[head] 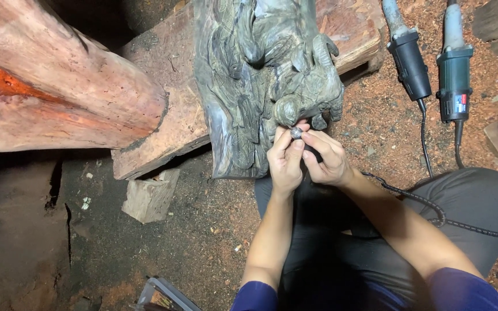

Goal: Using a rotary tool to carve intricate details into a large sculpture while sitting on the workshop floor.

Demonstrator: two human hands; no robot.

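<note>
The grey wood carving (266,80) leans on the timber slab (162,103) in front of you, both grips pinched shut on a small rotary tool (297,133) at its lower edge — left hand (285,161), right hand (327,158) — so this looks like detail grinding, and you'll want steady pressure next.

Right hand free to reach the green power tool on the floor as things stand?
Probably not at once: the right hand is pinching a small round tool tip with the left hand. The floor path to the green power tool looks open.
</note>
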